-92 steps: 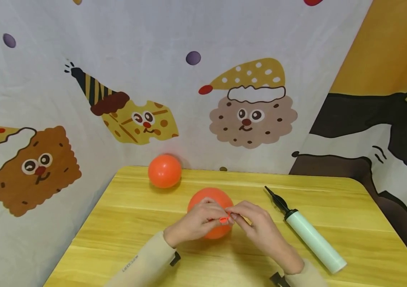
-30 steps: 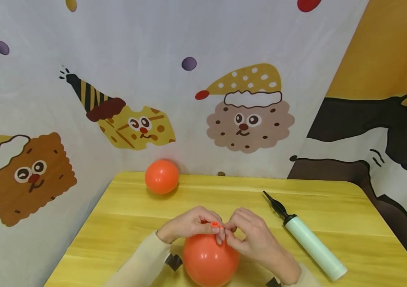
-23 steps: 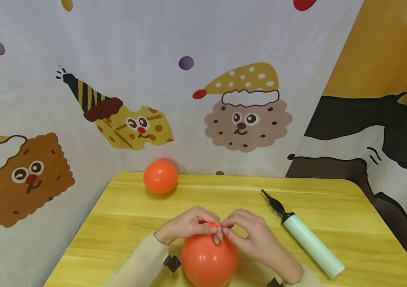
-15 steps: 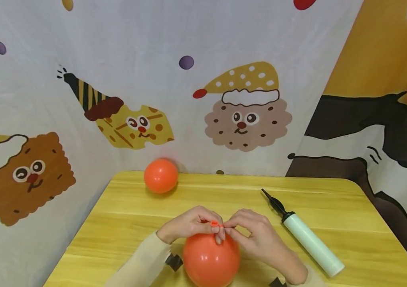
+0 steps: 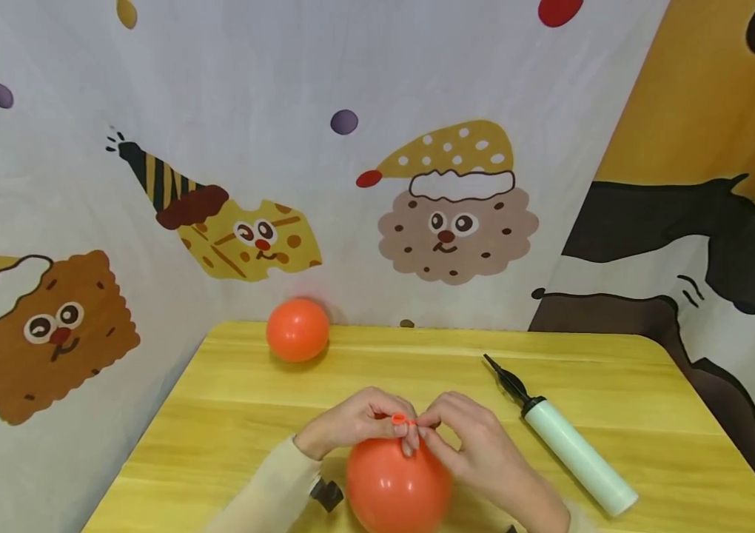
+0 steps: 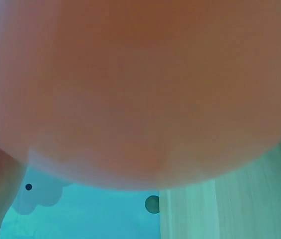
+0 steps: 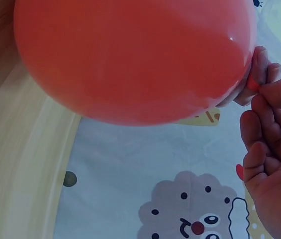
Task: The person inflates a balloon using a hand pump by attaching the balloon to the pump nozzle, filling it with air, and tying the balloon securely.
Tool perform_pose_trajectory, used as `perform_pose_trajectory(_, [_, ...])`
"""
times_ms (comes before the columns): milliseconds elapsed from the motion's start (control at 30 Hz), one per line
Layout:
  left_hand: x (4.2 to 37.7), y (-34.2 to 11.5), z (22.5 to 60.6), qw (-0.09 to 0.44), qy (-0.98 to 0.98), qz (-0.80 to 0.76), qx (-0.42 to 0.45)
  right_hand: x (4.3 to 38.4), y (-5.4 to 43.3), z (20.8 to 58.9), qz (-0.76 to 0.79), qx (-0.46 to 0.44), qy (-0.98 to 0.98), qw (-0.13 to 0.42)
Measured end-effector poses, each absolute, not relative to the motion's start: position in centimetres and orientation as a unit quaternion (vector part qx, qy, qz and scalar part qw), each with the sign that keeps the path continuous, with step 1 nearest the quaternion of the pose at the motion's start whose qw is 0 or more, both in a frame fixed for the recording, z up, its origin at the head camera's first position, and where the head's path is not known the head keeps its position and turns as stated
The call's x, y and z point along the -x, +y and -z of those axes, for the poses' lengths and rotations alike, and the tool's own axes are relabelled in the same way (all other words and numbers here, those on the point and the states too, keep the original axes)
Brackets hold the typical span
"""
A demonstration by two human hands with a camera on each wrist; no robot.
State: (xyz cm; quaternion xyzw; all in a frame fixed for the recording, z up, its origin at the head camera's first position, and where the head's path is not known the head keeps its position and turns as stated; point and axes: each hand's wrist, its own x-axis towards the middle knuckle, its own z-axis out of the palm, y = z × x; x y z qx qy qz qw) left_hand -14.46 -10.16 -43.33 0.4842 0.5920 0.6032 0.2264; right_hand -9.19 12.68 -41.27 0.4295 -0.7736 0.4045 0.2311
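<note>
An inflated orange balloon (image 5: 399,488) hangs below both hands at the front of the table, its neck turned up. My left hand (image 5: 360,420) pinches the neck, and the rolled mouth of the balloon sticks out by the thumb. From the other side my right hand (image 5: 474,440) pinches the neck between thumb and index finger. In the right wrist view the right hand (image 7: 275,134) grips the stretched neck, its other fingers curled below. The balloon (image 6: 140,99) fills most of the left wrist view and hides the left hand there.
A second, smaller-looking orange balloon (image 5: 297,330) rests at the back left of the wooden table (image 5: 231,414). A mint-green hand pump (image 5: 577,455) with a black nozzle lies at the right. Behind the table hangs a cloth (image 5: 271,89) printed with cartoon food.
Since about three seconds ago the balloon has come from behind the hands to below them, nearer the front edge. Over the last second hands and balloon barely shift; the pinch stays.
</note>
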Motion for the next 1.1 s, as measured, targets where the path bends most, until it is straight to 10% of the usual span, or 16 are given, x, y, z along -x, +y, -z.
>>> perform_pose_trajectory(633, [14.5, -8.9, 42.6, 0.223, 0.555, -0.612, -0.518, 9.9, 12.7, 40.6, -0.379, -0.466, -0.719, 0.349])
perform_pose_trajectory(1100, [14.3, -8.8, 42.3, 0.219, 0.555, -0.608, -0.524, 10.5, 12.9, 42.2, -0.545, -0.474, -0.675, 0.153])
